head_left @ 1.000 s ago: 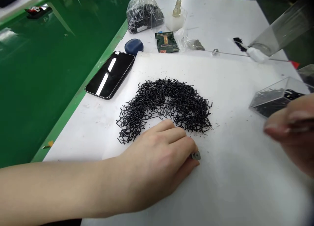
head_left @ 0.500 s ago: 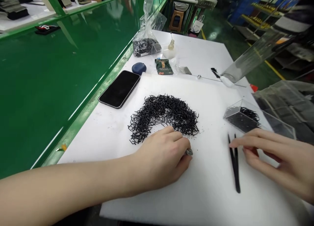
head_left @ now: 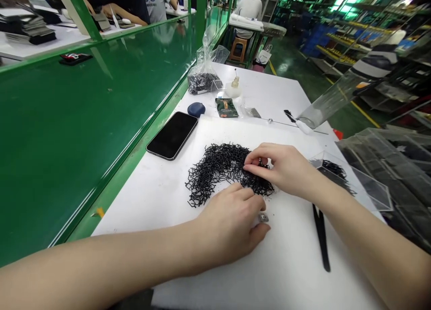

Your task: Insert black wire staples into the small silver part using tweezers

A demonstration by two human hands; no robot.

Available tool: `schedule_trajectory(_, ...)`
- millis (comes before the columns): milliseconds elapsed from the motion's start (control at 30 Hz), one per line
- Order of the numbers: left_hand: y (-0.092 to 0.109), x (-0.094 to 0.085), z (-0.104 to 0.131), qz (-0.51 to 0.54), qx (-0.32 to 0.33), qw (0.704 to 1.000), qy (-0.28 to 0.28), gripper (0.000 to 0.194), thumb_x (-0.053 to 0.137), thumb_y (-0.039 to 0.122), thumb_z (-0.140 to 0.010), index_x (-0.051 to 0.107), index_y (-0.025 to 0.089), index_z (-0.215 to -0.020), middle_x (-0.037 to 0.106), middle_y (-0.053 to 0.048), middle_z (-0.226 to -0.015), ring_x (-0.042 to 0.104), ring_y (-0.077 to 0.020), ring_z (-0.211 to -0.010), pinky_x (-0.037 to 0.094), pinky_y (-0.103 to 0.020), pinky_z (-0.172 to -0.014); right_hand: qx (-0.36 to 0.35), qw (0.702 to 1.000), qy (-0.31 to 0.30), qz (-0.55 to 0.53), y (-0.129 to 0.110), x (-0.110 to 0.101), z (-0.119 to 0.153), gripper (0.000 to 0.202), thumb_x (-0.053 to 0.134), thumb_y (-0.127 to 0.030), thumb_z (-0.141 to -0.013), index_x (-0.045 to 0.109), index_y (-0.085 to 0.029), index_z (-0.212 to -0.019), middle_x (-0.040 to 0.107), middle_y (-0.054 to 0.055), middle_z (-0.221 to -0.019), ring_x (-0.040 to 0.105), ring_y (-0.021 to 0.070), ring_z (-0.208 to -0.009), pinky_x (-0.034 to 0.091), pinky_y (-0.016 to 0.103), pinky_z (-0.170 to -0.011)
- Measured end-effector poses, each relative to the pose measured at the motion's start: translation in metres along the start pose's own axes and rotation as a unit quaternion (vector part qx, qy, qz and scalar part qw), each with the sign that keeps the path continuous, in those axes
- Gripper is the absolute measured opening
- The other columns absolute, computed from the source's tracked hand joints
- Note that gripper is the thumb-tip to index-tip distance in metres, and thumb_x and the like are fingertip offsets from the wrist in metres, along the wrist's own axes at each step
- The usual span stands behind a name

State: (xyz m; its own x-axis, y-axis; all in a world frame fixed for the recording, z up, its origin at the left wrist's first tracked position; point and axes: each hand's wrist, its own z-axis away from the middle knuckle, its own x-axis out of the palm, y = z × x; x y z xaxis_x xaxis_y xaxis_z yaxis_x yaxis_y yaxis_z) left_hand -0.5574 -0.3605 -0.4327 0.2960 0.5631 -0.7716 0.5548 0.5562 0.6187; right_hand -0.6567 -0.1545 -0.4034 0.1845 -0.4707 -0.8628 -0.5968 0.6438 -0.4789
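A curved pile of small black bent pieces (head_left: 215, 166) lies on the white work surface. My left hand (head_left: 232, 224) rests just in front of it, its fingers closed around a small grey metal block (head_left: 263, 217) whose end shows beside the thumb. Over the right part of the pile is my right hand (head_left: 276, 166), thumb and forefinger pinched together among the black pieces. What sits between those fingertips is too small to make out. Black tweezers (head_left: 322, 242) lie on the surface under my right forearm, their upper end partly hidden.
A clear plastic box (head_left: 370, 188) with more black pieces stands at right. Behind the pile are a phone (head_left: 172, 135), a blue round object (head_left: 196, 109), a green packet (head_left: 226, 108) and a plastic bag (head_left: 204, 78) of dark pieces. A green conveyor belt (head_left: 101, 121) runs along the left.
My right hand has moved left from beside the tweezers to the pile, and its fingers have pinched together. The left hand keeps its place by the pile. The view has tilted up slightly.
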Motion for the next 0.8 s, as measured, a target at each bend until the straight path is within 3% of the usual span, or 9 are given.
schedule_trajectory(200,0.000,0.000,0.002,0.018,-0.006,1.000,0.006,0.006,0.082,0.024,-0.104,0.084,0.018,-0.105,0.080,-0.006,-0.094,0.070,-0.0263,-0.092,0.060,-0.037,-0.088,0.035,0.999,0.014,-0.009,0.005,-0.010,0.005,0.026,0.074,-0.045,-0.115,0.079,-0.021,-0.106,0.081,0.003,-0.101,0.077,0.0184,-0.087,0.068,0.036,-0.081)
schedule_trajectory(433,-0.003,-0.002,0.002,0.035,0.000,0.999,0.005,0.004,0.077,0.020,-0.103,0.081,0.018,-0.103,0.078,-0.006,-0.094,0.068,-0.0265,-0.091,0.059,-0.040,-0.089,0.034,0.998,0.026,-0.037,0.002,-0.001,0.004,0.028,0.083,-0.048,-0.108,0.081,-0.021,-0.099,0.081,0.002,-0.096,0.078,0.0211,-0.091,0.067,0.043,-0.091)
schedule_trajectory(633,-0.003,-0.006,0.002,0.079,-0.006,0.997,0.008,0.005,0.076,0.020,-0.100,0.081,0.019,-0.101,0.078,-0.007,-0.092,0.068,-0.0273,-0.090,0.057,-0.041,-0.087,0.087,0.978,0.139,-0.129,-0.007,-0.014,0.008,0.014,0.082,-0.040,-0.102,0.081,-0.028,-0.095,0.087,0.005,-0.098,0.079,0.0242,-0.087,0.060,0.036,-0.067)
schedule_trajectory(800,0.001,-0.011,0.002,0.165,-0.027,0.985,0.044,0.005,0.075,0.022,-0.096,0.080,0.020,-0.097,0.082,-0.006,-0.094,0.071,-0.0250,-0.088,0.056,-0.041,-0.085,0.109,0.951,0.202,-0.207,-0.021,-0.024,0.044,0.017,0.086,-0.041,-0.103,0.078,-0.029,-0.096,0.084,0.002,-0.086,0.075,0.0182,-0.069,0.060,0.031,-0.059)
